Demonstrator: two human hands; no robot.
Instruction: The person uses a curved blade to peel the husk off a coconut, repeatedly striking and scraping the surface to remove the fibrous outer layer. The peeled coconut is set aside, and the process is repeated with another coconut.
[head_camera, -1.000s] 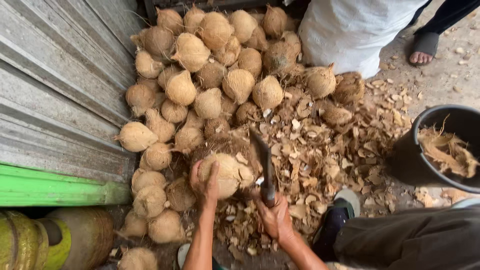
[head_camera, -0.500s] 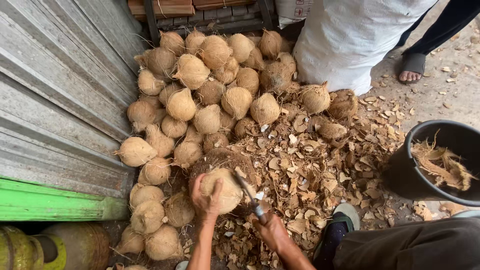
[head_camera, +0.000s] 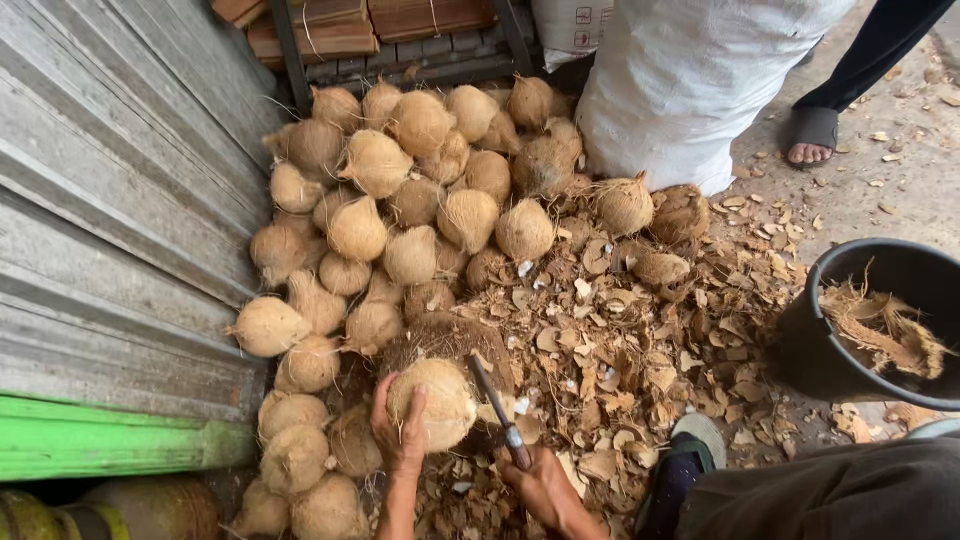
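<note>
left hand (head_camera: 400, 435) grip on coconut (head_camera: 437, 400) | right hand (head_camera: 545, 487) grip closed on knife (head_camera: 498, 410) | white sack (head_camera: 690, 80) behind

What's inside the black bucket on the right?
The black bucket holds loose brown coconut husk fibre, piled toward its right side. Whatever lies under the fibre, and the bucket's bottom, are covered. Its right edge runs out of frame.

Coconut pile (head_camera: 400, 200) fills the upper centre of your frame; sack (head_camera: 690, 90) upper right, bucket (head_camera: 860, 320) far right, husk chips (head_camera: 620, 340) between them.
</note>
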